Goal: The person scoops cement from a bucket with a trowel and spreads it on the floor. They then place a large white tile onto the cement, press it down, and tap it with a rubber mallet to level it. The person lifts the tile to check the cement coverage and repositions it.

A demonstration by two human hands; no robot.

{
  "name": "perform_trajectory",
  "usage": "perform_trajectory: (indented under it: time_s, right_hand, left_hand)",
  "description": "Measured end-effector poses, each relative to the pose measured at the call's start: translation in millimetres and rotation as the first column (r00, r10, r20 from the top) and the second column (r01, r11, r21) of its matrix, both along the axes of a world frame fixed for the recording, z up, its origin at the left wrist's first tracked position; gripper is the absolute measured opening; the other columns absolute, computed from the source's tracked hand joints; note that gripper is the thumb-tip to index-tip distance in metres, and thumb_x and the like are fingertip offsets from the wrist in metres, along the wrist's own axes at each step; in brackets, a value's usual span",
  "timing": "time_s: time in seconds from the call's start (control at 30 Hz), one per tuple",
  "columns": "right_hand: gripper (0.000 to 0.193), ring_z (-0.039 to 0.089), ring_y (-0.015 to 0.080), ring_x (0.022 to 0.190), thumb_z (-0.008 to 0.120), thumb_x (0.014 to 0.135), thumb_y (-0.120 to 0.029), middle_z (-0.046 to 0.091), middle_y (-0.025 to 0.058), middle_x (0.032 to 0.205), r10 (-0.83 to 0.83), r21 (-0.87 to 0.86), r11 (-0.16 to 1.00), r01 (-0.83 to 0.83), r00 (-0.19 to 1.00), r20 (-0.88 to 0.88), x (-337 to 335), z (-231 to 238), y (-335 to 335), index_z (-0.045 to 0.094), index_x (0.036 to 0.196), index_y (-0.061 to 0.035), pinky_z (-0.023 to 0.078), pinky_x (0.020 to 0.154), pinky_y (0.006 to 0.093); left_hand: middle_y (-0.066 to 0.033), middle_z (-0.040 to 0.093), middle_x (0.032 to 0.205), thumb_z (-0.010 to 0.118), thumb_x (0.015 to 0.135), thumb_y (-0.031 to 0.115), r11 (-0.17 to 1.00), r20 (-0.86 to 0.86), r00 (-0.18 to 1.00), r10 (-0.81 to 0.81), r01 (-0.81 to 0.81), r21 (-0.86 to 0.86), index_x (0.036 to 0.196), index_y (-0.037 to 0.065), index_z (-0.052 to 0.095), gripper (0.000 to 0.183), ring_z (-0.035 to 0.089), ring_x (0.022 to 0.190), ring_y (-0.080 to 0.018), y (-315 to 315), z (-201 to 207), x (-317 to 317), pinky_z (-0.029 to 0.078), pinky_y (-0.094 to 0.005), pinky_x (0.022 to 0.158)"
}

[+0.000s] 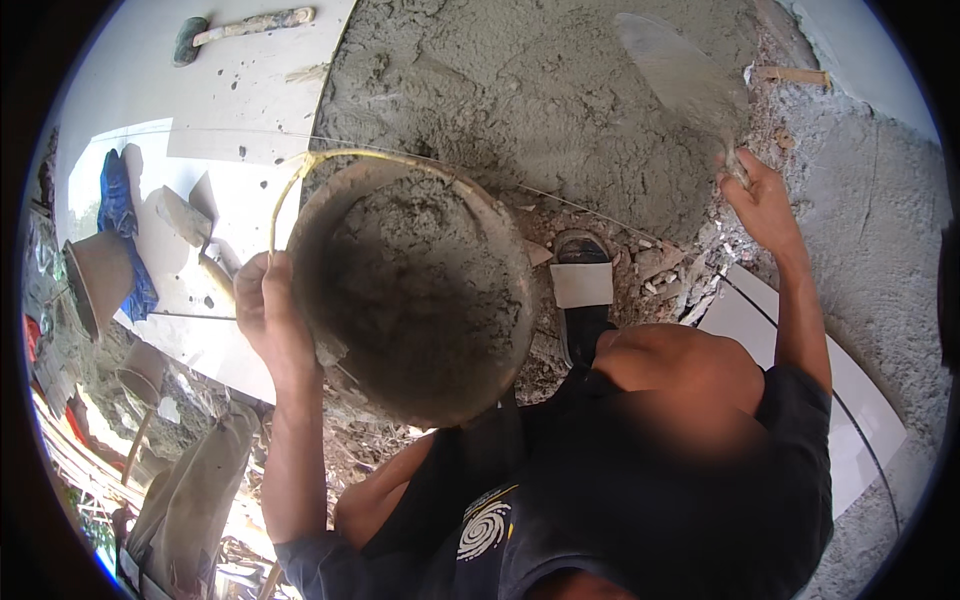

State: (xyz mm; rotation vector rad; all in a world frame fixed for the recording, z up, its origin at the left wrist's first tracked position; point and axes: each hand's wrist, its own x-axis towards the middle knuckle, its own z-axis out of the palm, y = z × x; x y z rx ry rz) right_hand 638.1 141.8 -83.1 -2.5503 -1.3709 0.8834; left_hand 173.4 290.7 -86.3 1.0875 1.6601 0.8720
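Grey, lumpy mortar (420,225) lies in the round bucket (440,405), which sits in front of the body, a little left of centre. The left hand (268,315) is closed around its yellow handle (285,200) at the left side — whether the fingers also hook the rim is hard to tell. The right hand (762,205) is wrapped firmly around the trowel (680,75), its blade over the spread mortar bed (450,90). With the hold all on one side, a slipping grip could let the bucket tip and spill. A thin string (580,207) crosses between bucket and bed — a low sweep of the trowel could snag it. The sandal (582,285) stands on loose rubble (655,265), where shifting pieces might upset footing. Farther off, a mallet (245,27) rests on a white panel (290,85).
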Motion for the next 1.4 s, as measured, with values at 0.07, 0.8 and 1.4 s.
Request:
perform_trajectory:
  time_s: [0.07,0.8,1.4]
  right_hand:
    - [0.024,0.063,0.0327,0.069,0.059,0.082,-0.024,0.062,0.0178,0.074,0.241,-0.008,0.97,-0.241,0.97,-0.007,-51.4,26.0,16.5,0.059,0.094,-0.0027,0.048,0.064,0.0445]
    - [0.032,0.064,0.0384,0.079,0.061,0.073,-0.025,0.065,0.0215,0.082,0.734,-0.087,0.446,-0.891,0.419,-0.534,-204.4,-18.4,30.1,0.064,0.089,0.0019,0.052,0.07,0.0457]
    - [0.029,0.063,0.039,0.079,0.056,0.082,-0.018,0.062,0.0202,0.097,0.149,0.295,0.911,-0.289,0.896,0.418,-66.1,-2.9,105.6,0.054,0.106,-0.0022,0.049,0.068,0.0485]
  left_hand:
    - [0.0025,0.055,0.078,0.064,0.089,0.016,1.0,0.052,0.998,-0.018,0.018,0.007,0.095,0.002,0.057,0.017,0.045,0.066,-0.003,5.2,1.2,11.3,0.036,-0.0172,0.06]
    - [-0.0014,0.055,0.076,0.061,0.089,0.011,0.99,0.14,0.986,-0.092,0.076,0.118,0.096,0.002,0.052,0.015,0.046,0.066,-0.0057,-2.4,1.2,12.9,0.039,-0.0213,0.06]
    - [0.0003,0.055,0.079,0.06,0.09,0.009,0.994,0.174,0.983,-0.05,0.033,0.1,0.095,0.003,0.052,0.011,0.047,0.07,-0.0044,0.4,-4.7,-8.3,0.038,-0.0183,0.063]
